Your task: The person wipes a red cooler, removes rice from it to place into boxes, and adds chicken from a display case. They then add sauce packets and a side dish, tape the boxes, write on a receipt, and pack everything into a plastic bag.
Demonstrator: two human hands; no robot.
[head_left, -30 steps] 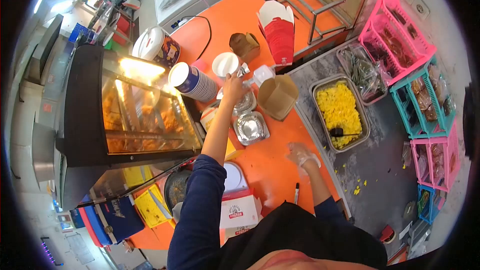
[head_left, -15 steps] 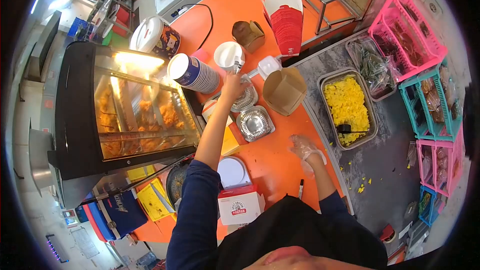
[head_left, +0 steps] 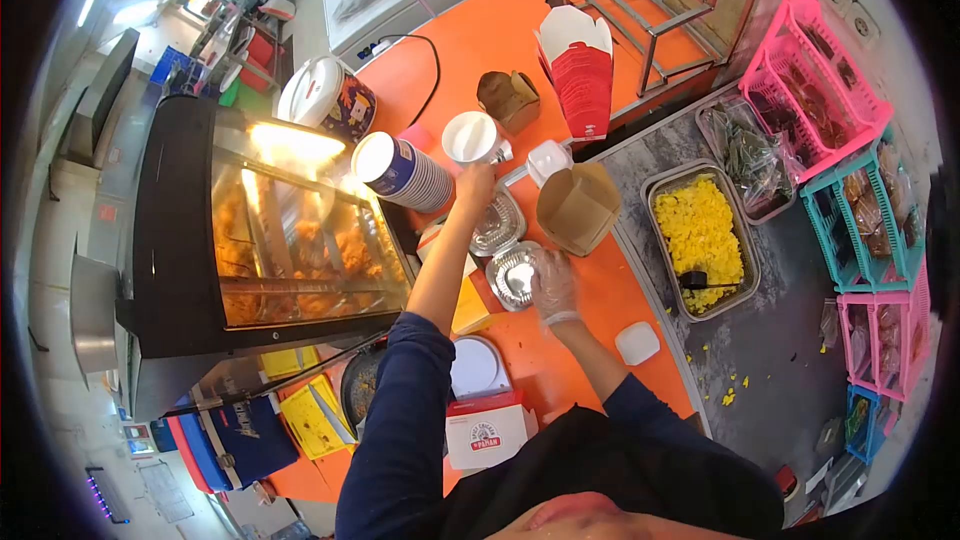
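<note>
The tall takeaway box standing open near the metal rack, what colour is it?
Red outside with white flaps, the tall takeaway box shows best in the head view.

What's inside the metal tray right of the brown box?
The metal tray is nearly full of yellow food, with a dark scoop resting in it near the front end. The tray's bottom is covered by the food, so nothing below shows.

Bright, sharp fisheye view; warmer lamp (head_left: pixel 296 143) glares, corners black.
</note>
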